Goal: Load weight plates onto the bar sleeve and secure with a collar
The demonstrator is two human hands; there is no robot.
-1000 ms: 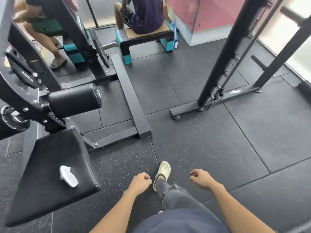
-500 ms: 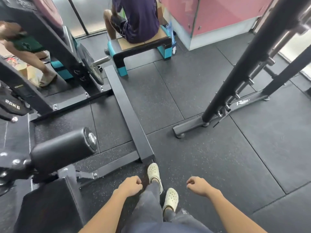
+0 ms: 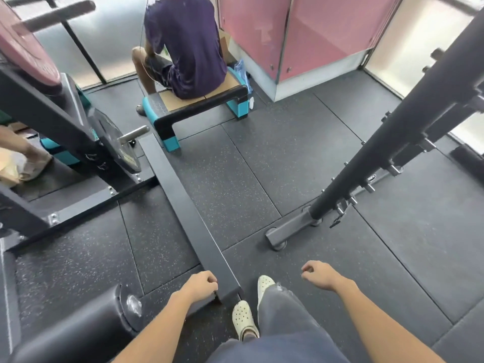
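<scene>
Legible text: none. Item 1, black plate (image 3: 115, 142) on the machine's peg: a tan label (image 3: 128, 160) near the lower rim, its lettering blurred beyond reading. Item 2, pink plate (image 3: 28, 56) at upper left: faint raised marks on the face, motion-smeared, no character distinguishable. Item 3, rack foot (image 3: 296, 226) at right: a small pale logo (image 3: 371, 177) on the top face of the bar, too small and soft to give a brand name. No numbers, weight figures, signs or stickers can be read on any other surface in view.
</scene>
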